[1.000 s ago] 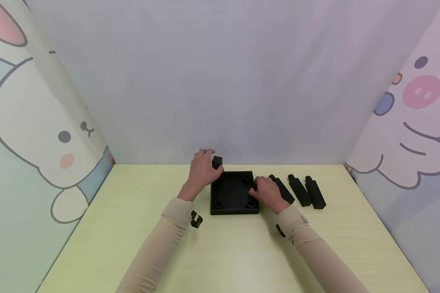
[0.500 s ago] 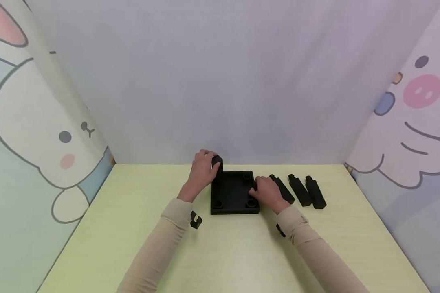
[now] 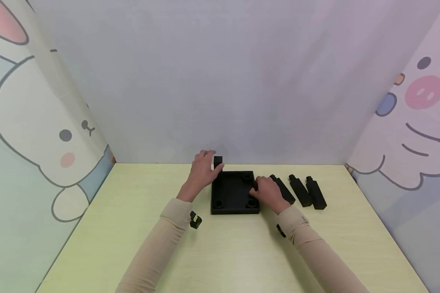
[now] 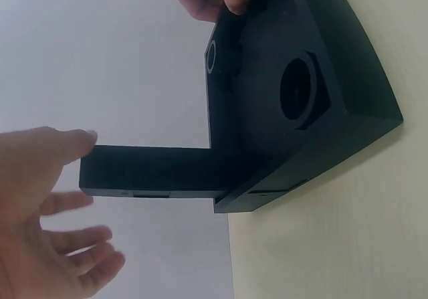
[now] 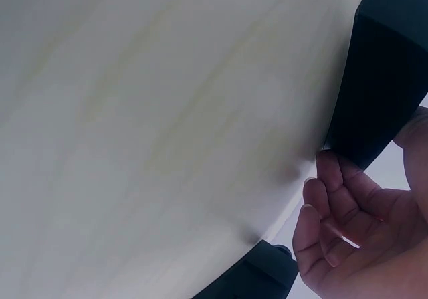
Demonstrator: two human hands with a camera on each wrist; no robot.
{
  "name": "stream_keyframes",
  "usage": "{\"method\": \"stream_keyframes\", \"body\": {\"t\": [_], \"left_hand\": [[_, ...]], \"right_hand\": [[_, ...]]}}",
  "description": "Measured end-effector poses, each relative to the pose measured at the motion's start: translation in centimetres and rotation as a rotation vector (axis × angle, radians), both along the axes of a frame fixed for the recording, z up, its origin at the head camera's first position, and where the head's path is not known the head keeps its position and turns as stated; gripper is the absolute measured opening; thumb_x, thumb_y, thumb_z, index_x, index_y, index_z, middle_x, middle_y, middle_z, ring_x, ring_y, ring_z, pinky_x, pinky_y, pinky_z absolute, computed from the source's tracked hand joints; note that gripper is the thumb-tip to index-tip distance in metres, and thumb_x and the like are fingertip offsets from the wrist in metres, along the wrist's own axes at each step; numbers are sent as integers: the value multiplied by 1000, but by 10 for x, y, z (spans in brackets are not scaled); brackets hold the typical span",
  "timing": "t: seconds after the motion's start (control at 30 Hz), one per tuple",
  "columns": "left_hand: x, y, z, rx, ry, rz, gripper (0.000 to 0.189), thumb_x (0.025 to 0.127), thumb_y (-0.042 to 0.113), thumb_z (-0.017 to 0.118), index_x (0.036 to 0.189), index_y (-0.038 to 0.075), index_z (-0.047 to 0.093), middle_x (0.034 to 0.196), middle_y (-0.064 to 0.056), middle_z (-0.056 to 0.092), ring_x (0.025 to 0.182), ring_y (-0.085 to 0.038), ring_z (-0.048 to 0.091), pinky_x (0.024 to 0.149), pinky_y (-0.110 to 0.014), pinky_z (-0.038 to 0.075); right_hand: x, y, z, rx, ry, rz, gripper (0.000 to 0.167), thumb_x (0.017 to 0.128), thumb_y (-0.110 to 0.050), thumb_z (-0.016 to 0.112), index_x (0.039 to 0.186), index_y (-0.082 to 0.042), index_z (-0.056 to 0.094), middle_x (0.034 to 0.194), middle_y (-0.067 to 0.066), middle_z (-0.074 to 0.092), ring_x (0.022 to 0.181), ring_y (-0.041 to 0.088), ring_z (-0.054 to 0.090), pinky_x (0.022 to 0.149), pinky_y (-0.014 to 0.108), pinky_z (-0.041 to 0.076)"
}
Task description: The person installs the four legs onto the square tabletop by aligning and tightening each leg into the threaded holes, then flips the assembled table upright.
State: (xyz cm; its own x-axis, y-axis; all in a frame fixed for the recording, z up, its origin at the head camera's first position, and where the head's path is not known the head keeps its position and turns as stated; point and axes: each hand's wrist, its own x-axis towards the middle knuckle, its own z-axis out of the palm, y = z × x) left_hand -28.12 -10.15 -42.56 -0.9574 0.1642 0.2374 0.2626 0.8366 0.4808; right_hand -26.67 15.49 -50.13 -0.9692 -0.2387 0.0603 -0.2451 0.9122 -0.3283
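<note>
A black square tabletop (image 3: 234,189) lies on the table with its round corner sockets facing up. At its far left corner a black table leg (image 3: 218,161) stands upright, its lower end in that corner. My left hand (image 3: 202,169) is around the leg's upper end. In the left wrist view, the thumb touches the end of the leg (image 4: 150,170) while the other fingers are spread loosely beside it. My right hand (image 3: 267,191) grips the tabletop's right edge, thumb on the inner side and fingers outside.
To the right lie three more black legs, a near one (image 3: 283,190), a middle one (image 3: 300,191) and an outer one (image 3: 316,193), with threaded ends pointing away. A pale curtain (image 3: 220,81) closes off the table's (image 3: 227,252) back edge.
My left fingers closed round the leg's top half a second ago and have now spread from it. The leg has turned and stands straighter. My right hand has stayed in place.
</note>
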Motion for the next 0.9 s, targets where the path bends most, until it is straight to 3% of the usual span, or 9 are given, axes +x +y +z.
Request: {"method": "stream_keyframes", "body": {"t": [0.13,0.27,0.57,0.9], "left_hand": [[0,3,0,-32,31,77,56,97,48,65,127,1,60,136,-22,55,127,-41,51,104,-57,46],[-1,6,2,-50,58,84,51,98,46,66,115,-2,64,134,-21,57,128,-40,51,105,-56,47],[-2,9,2,-9,82,45,41,98,32,68,114,-6,64,135,-21,57,126,-37,52,105,-53,47],[1,11,3,5,87,31,41,100,29,65,117,-8,63,131,-21,58,121,-36,53,104,-49,47]], "right_hand": [[1,0,0,-3,-9,2,19,95,-21,64,94,-2,62,79,10,58,67,22,47,63,36,38],[2,0,0,-9,-8,-2,18,94,-20,65,92,-2,61,77,9,57,66,22,47,61,34,37],[1,-1,2,-21,1,6,19,95,-20,64,91,-2,61,75,9,55,64,21,45,60,32,34],[1,-1,3,-12,-5,0,19,95,-20,65,91,-3,60,76,9,55,65,22,46,61,33,35]]}}
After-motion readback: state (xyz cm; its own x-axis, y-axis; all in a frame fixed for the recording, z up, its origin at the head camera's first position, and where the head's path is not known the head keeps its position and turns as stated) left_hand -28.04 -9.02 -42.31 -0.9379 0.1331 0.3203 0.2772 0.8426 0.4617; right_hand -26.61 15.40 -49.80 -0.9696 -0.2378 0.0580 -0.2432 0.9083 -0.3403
